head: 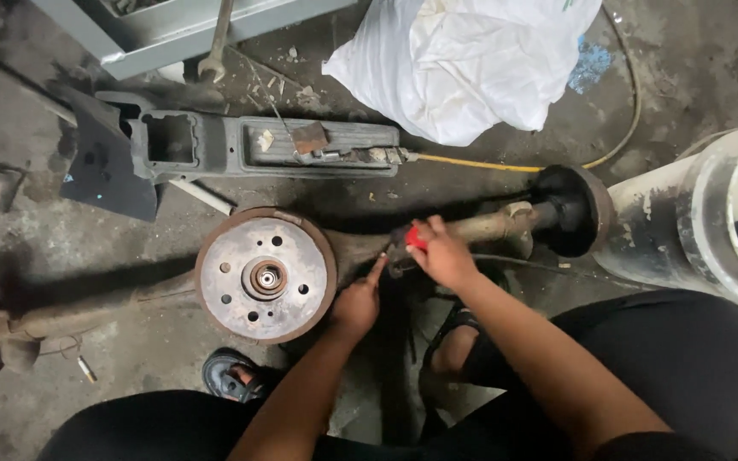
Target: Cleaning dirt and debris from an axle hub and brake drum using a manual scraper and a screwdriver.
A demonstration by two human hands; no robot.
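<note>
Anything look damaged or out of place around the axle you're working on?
The round metal brake drum and the long axle tube are coated in rust and grime. A grey open-end wrench lies loose on the dirty concrete floor at the top, away from both hands. Nothing looks spilled or freshly broken.

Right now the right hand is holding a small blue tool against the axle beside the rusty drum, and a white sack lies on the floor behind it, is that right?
Not quite: the tool in the right hand is red, not blue, as the head view shows. The rest stands: it is held against the axle beside the rusty drum, and the white sack lies on the floor behind.
</note>
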